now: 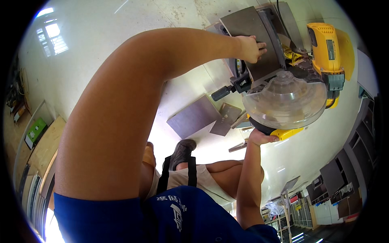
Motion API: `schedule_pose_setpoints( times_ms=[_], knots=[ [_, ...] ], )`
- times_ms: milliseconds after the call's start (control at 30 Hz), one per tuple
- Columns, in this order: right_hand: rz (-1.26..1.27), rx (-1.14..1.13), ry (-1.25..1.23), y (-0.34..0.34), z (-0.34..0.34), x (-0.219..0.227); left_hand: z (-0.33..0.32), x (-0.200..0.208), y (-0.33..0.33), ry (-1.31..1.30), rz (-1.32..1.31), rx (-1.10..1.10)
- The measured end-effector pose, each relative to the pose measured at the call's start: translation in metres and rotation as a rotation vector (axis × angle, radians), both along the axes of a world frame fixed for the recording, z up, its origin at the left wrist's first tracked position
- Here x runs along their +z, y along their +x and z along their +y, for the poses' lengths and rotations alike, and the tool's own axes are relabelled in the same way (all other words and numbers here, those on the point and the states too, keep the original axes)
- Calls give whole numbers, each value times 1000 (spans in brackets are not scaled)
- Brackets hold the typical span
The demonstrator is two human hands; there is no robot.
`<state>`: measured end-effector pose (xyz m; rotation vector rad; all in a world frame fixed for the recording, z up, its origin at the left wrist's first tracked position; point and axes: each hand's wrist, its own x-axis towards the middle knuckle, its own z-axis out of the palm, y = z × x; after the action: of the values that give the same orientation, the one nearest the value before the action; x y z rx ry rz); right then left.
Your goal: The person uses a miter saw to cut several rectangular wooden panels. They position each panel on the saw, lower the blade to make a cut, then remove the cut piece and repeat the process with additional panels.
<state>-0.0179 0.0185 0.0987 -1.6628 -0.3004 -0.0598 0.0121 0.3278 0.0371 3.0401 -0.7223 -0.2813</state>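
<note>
A miter saw with a yellow motor housing [326,48] stands on the floor in front of me. Its round clear blade guard [285,101] bulges toward me. At the saw's near side, my right hand [261,137] is wrapped round its black and yellow handle [288,133]. My left hand [251,49] bears down on a dark grey board [245,22] lying across the saw's base, fingers bent and pressed against its face. Next to that board is a black clamp knob [221,93]. The blade and the cutting spot are hidden behind the guard.
Grey board offcuts [194,116] lie on the pale floor between the saw and my foot [183,152]. A black cord [279,16] runs down to the saw. Shelving with panels [336,176] stands at right, and a wooden bench [46,141] at far left.
</note>
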Motion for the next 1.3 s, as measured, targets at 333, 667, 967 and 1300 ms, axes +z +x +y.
schedule_pose_setpoints(
  times_ms=[333, 667, 967, 1300],
  knots=[
    [18, -1, 9, 2, -4, -4, -1, 1, 0, -8, -13, 13],
    [3, 40, -81, -4, 10, 10, -2, -3, 1, -17, -22, 28],
    [-45, 26, 2, 0, 11, 5, -1, 4, 2, 4, 22, 25],
    [-33, 36, -25, 0, 6, 6, -1, 2, 7, -61, 13, 66]
  ],
)
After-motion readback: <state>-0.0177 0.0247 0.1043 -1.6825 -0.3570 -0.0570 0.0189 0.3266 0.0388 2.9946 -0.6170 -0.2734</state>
